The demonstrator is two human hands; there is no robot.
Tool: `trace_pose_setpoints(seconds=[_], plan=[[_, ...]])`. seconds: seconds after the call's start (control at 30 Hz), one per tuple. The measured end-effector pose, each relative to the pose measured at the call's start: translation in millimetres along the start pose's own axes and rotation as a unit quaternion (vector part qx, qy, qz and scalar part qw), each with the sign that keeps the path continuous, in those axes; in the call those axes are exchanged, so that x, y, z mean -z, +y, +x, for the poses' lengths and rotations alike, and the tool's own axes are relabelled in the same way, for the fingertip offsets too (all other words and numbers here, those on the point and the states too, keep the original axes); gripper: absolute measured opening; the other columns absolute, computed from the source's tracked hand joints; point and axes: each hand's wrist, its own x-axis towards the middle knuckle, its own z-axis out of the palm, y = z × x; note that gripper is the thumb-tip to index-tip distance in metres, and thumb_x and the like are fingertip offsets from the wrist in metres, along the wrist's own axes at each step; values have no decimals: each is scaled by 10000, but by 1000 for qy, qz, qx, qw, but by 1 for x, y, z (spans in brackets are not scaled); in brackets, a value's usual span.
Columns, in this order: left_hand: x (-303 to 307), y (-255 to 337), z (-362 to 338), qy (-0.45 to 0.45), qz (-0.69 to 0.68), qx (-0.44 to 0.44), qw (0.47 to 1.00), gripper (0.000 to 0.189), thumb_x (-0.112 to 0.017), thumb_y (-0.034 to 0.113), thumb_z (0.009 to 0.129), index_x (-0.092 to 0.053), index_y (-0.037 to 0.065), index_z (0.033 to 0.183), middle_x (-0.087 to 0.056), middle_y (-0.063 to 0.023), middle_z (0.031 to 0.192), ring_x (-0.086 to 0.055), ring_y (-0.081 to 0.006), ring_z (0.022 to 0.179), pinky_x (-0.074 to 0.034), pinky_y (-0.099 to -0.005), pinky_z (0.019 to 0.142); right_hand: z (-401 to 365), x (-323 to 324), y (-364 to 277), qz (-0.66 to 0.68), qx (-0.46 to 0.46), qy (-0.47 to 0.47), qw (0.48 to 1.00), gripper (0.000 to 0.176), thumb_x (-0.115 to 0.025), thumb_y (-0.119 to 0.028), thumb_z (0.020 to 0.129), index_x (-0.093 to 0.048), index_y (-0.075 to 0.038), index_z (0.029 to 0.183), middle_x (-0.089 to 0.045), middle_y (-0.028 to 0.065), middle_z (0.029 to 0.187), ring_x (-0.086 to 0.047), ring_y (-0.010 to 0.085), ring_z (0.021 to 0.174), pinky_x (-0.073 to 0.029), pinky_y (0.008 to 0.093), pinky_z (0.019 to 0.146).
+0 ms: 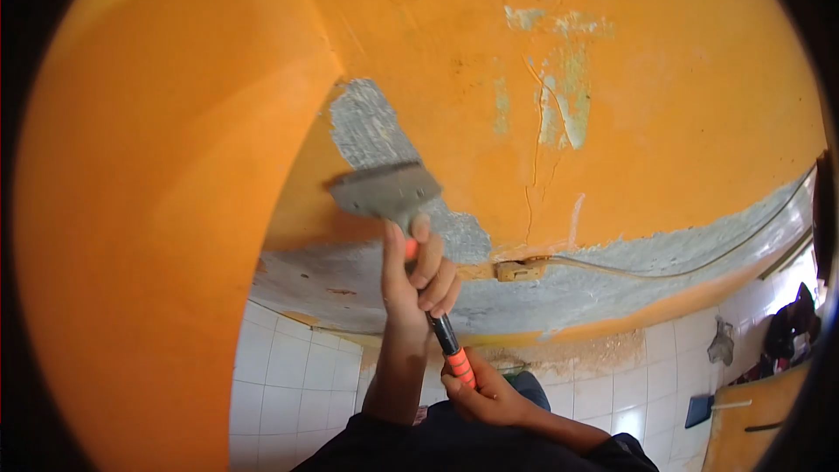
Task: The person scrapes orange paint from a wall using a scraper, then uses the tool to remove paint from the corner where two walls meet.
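Note:
A long-handled wall scraper [446, 335] is in both my hands, its wide metal blade [384, 188] up against the orange wall [454, 114]. My left hand [418, 275] is closed round the neck just below the blade, with thumb and fingers around it. Lower down, my right hand [482, 391] is closed on the orange-and-black grip near its end. Around the blade runs a bare grey patch [371, 118] where the orange paint is off. The patch continues below the blade to the right.
An orange wall edge [218, 236] juts out close on the left. A socket box [520, 271] with a cable [638, 274] sits low on the wall. White floor tiles [629, 393] hold scattered debris [568, 354]. At right are an orange piece of furniture [760, 424] and dark items [791, 328].

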Motion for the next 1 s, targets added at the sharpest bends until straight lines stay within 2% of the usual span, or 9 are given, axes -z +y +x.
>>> trace_pose_setpoints(seconds=[0.03, 0.1, 0.2, 0.23, 0.33, 0.43, 0.53, 1.0], plan=[[14, -10, -8, 4, -3, 6, 1000, 369, -318, 478, 1013, -433, 135, 943, -293, 50, 533, -235, -46, 332, -233, -209, 276, -3, 5, 18, 4, -3, 6, 1000, 253, -433, -297, 1011, -417, -55, 1085, -409, -16, 628, -410, 63, 511, -351, 208, 465], [34, -31, -21, 91, 144, 34, 985, 404, -320, 547, 988, -425, 164, 910, -266, 62, 514, -210, -41, 337, -209, -211, 287, -9, 18, 53, 12, -13, 60, 998, 244, -463, -278, 1004, -443, -53, 1097, -421, -40, 651, -416, 47, 550, -348, 201, 502], [49, -50, -29, 135, 155, 54, 977, 431, -315, 582, 973, -419, 174, 883, -248, 69, 503, -196, -45, 335, -202, -214, 295, -14, 35, 84, -46, -12, 117, 992, 263, -468, -296, 1002, -472, -50, 1096, -434, -48, 654, -411, 39, 550, -347, 199, 519], [49, -52, -28, 141, 152, 53, 977, 438, -323, 592, 967, -419, 177, 870, -247, 66, 503, -190, -50, 334, -198, -218, 301, -15, 37, 82, -61, -5, 132, 989, 273, -456, -320, 1004, -486, -52, 1047, -431, -55, 652, -403, 36, 548, -337, 201, 506], [45, -53, -29, 143, 161, 52, 975, 434, -336, 595, 962, -421, 179, 868, -246, 62, 500, -190, -51, 330, -200, -217, 301, -19, 42, 82, -16, -50, 126, 991, 258, -489, -316, 992, -521, -60, 984, -446, -55, 704, -403, 30, 610, -356, 216, 548], [53, -59, -34, 156, 195, 54, 967, 429, -340, 589, 964, -420, 180, 863, -255, 62, 497, -197, -52, 329, -203, -215, 297, -19, 43, 96, -8, -49, 121, 991, 278, -456, -335, 1000, -500, -67, 935, -433, -59, 689, -395, 30, 604, -348, 215, 546], [43, -54, -31, 161, 193, 40, 967, 415, -342, 572, 972, -420, 180, 860, -264, 62, 495, -199, -51, 327, -202, -215, 296, -19, 41, 83, -17, -38, 107, 993, 286, -441, -338, 1005, -481, -74, 903, -427, -59, 689, -385, 30, 603, -343, 214, 546], [28, -49, -31, 172, 200, 38, 964, 386, -328, 527, 994, -418, 174, 867, -262, 64, 498, -200, -53, 325, -206, -216, 291, -24, 30, 65, 22, -49, 88, 995, 271, -428, -321, 1011, -469, -70, 917, -429, -59, 708, -378, 28, 616, -338, 207, 553]])
